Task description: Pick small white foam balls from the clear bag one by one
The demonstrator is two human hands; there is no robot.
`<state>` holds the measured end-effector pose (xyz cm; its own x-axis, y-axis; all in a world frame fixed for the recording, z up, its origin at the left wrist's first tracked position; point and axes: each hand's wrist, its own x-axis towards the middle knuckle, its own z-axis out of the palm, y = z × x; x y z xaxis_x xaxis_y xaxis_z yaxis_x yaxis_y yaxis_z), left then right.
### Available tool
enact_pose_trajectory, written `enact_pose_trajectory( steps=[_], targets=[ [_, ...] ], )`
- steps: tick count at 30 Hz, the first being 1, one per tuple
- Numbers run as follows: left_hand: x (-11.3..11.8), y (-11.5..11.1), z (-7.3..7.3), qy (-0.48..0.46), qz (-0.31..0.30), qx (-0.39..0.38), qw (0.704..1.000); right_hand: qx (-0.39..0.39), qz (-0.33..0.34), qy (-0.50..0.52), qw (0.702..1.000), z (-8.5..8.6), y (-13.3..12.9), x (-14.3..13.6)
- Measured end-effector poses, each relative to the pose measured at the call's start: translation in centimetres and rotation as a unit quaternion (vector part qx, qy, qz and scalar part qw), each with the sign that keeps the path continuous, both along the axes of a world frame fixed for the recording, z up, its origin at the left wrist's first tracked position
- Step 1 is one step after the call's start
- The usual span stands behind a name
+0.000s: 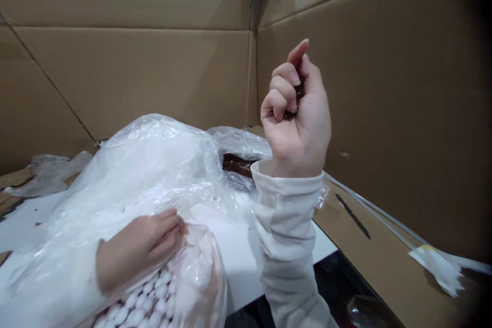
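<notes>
My right hand (302,113) is raised, palm toward me, with its fingers curled closed around small dark brown glossy pieces (299,93). Their exact kind is mostly hidden by the fingers. Lower down, my left hand (140,248) has its fingers pressed together at the rim of a clear plastic bag (203,271), seemingly pinching it. Inside that bag lie many small white round balls (144,305). Behind the left hand rises a large clear plastic bag (154,159) full of something white. Beyond my right wrist, dark brown material (238,164) shows in another clear bag.
Tall cardboard walls (134,72) meet in a corner behind the bags. A white sheet (242,256) covers part of the surface. A dark pen-like stick (353,217) and a torn white piece (440,269) lie on cardboard at the right. Crumpled plastic (54,169) lies at the left.
</notes>
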<state>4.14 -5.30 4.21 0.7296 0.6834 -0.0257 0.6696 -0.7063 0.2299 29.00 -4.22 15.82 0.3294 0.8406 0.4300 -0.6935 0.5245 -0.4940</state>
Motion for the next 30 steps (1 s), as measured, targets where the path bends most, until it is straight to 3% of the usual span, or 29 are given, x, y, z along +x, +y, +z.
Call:
enact_pose_trajectory(
  steps=[4, 8, 12, 17, 21, 26, 28, 30],
  targets=[
    [3.6, 4.0, -1.5, 0.063, 0.078, -0.021, 0.995, 0.028, 0.002, -0.033, 0.999, -0.1, 0.1, -0.3],
    [6.1, 6.8, -3.7, 0.158, 0.088, -0.001, 0.983, 0.049, 0.001, -0.07, 0.996, -0.4, 0.2, -0.4],
    [7.0, 7.1, -4.1, 0.117, 0.075, 0.061, 0.988, 0.046, -0.014, -0.089, 0.995, -0.2, -0.2, -0.7],
    [7.6, 7.0, -3.9, 0.09, 0.084, 0.045, 0.991, 0.036, 0.008, -0.044, 0.998, 0.2, -0.8, -1.2],
    [8.2, 7.2, -5.0, 0.11, 0.085, 0.076, 0.987, 0.049, 0.038, -0.018, 0.998, 0.3, -0.8, -1.3],
    [8.9, 7.4, -6.5, 0.124, 0.08, 0.096, 0.984, 0.015, 0.005, -0.043, 0.999, 0.3, -0.7, -1.2],
    [8.9, 7.5, -6.2, 0.123, 0.078, 0.098, 0.984, 0.022, -0.009, -0.058, 0.998, 0.3, -0.7, -1.2],
    [8.5, 7.3, -4.6, 0.121, 0.071, 0.098, 0.985, 0.025, -0.02, -0.069, 0.997, 0.2, -0.7, -1.3]
  ],
)
